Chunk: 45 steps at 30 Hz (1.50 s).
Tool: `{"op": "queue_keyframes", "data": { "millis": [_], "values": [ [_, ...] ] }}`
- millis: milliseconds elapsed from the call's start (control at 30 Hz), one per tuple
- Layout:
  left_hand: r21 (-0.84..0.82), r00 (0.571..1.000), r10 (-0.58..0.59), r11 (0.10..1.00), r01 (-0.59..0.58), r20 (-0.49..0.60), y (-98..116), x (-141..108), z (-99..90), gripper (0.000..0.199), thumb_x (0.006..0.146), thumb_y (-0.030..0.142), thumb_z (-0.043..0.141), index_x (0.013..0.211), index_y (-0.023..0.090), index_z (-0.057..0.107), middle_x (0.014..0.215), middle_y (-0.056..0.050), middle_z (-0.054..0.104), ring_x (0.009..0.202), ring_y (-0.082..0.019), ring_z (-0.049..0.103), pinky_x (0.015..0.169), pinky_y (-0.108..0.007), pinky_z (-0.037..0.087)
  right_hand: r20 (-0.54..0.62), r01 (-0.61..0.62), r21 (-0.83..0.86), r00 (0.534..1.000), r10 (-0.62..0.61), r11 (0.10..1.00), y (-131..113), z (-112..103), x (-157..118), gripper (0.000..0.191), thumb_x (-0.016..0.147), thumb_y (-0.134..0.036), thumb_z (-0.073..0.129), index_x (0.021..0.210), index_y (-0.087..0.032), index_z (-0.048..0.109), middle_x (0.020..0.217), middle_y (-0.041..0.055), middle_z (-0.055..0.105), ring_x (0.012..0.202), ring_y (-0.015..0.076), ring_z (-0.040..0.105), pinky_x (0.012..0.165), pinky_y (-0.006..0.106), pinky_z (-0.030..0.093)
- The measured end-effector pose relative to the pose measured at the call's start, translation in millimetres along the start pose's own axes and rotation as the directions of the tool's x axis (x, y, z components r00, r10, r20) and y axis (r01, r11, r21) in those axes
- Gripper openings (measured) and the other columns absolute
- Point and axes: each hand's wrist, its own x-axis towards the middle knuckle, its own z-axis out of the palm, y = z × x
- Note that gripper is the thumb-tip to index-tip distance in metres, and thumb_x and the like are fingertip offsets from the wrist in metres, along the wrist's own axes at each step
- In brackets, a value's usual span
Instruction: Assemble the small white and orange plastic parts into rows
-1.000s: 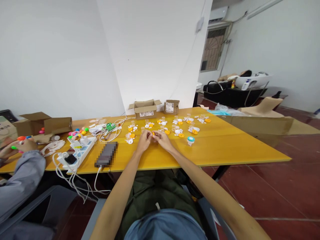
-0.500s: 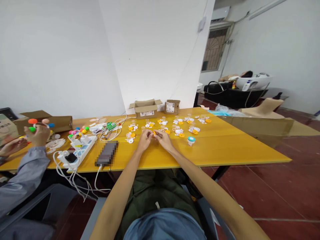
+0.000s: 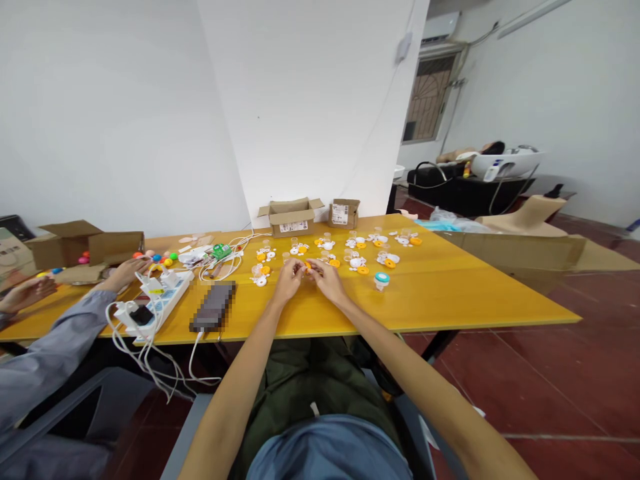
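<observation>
Above the front part of the yellow table (image 3: 425, 300), my left hand (image 3: 290, 280) and my right hand (image 3: 326, 280) meet around a small round orange plastic part (image 3: 307, 265). The fingertips of both hands are closed on it, and they hide much of it. Beyond and beside my hands lie several groups of orange discs, white round pieces and clear cups, such as an orange disc (image 3: 363, 271) and a white round piece (image 3: 261, 282). To the right of my right hand stands a small clear cup with a teal-and-white lid (image 3: 381, 281).
Two cardboard boxes, an open one (image 3: 293, 219) and a smaller one (image 3: 344, 213), stand against the wall. On the left are a phone (image 3: 214, 307), a power strip (image 3: 167, 303) with loose cables, and a co-worker's hand (image 3: 131, 272) by colourful balls (image 3: 165, 260).
My hands stay in nearly the same place around the orange part. The co-worker's raised hand with coloured balls has come down and moved right, onto the table near the balls.
</observation>
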Motion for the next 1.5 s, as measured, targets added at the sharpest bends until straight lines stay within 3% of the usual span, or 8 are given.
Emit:
{"op": "queue_keyframes", "data": {
  "millis": [800,1500],
  "values": [
    [-0.020,1.000,-0.019,1.000,0.020,0.021,3.1,1.5,0.8,0.009,0.089,0.026,0.064,0.082,0.021,0.062,0.082,-0.001,0.065,0.076,-0.016,0.059,0.076,-0.030,0.050,-0.019,0.045,-0.026,0.999,-0.046,0.999,-4.6,0.7,-2.0,0.028,0.087,-0.023,0.058,0.108,-0.025,0.076,0.101,0.0058,0.078,0.088,0.0216,0.073,0.086,0.038,0.060],
    [0.130,0.999,0.001,0.992,0.004,-0.036,2.7,0.1,0.1,0.008,0.082,0.016,0.064,0.077,0.022,0.066,0.074,0.000,0.065,0.072,-0.017,0.059,0.073,-0.030,0.050,0.018,0.078,-0.103,0.997,-0.076,0.992,-10.3,1.7,-4.3,0.043,0.080,-0.010,0.059,0.116,-0.028,0.074,0.108,0.0040,0.078,0.096,0.0230,0.073,0.093,0.040,0.059]
  ]
}}
